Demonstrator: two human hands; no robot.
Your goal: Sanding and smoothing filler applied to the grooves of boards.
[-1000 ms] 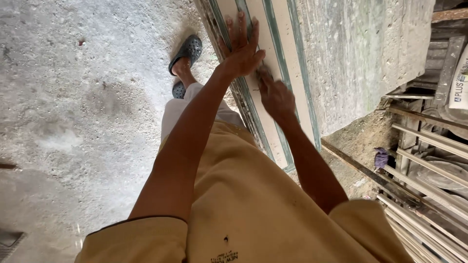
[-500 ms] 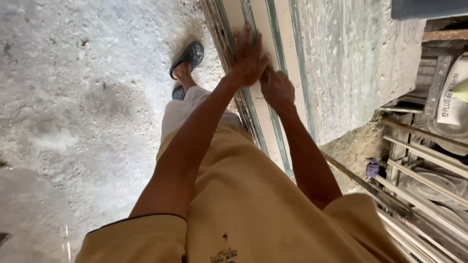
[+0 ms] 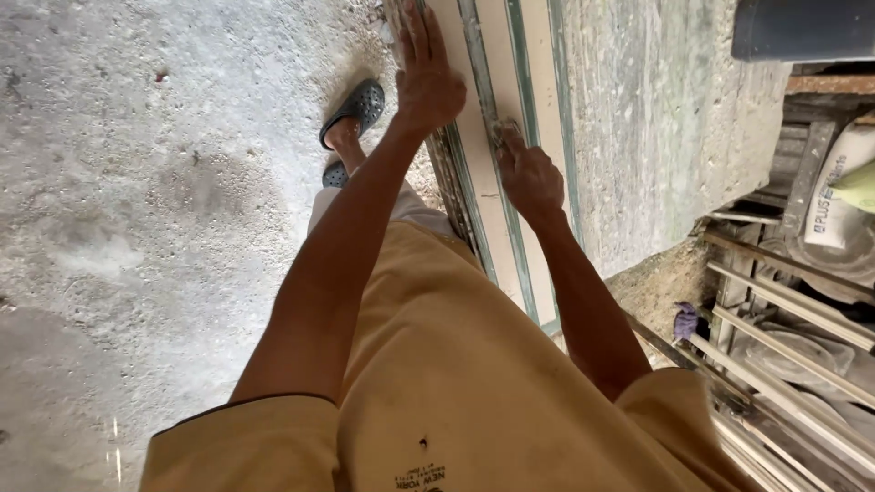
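A long cream panel [image 3: 483, 196] with green strips [image 3: 474, 64] lies on the ground ahead of me. My left hand [image 3: 425, 77] rests flat on its near edge with the fingers spread and holds nothing. My right hand [image 3: 530, 178] is curled and presses a small grey pad [image 3: 504, 133] onto the cream face beside a green strip. Most of the pad is hidden under the fingers. My yellow shirt [image 3: 474, 392] fills the bottom of the view.
My feet in dark clogs [image 3: 355, 109] stand on rough concrete floor [image 3: 155, 210] left of the panel. A grey concrete slab [image 3: 656, 118] rises to the right. Metal bars and lath [image 3: 784, 346], a white sack [image 3: 834, 196] and a dark pipe [image 3: 802, 27] crowd the right side.
My left hand has slid farther away along the panel's edge. My right hand stays pressed on nearly the same spot.
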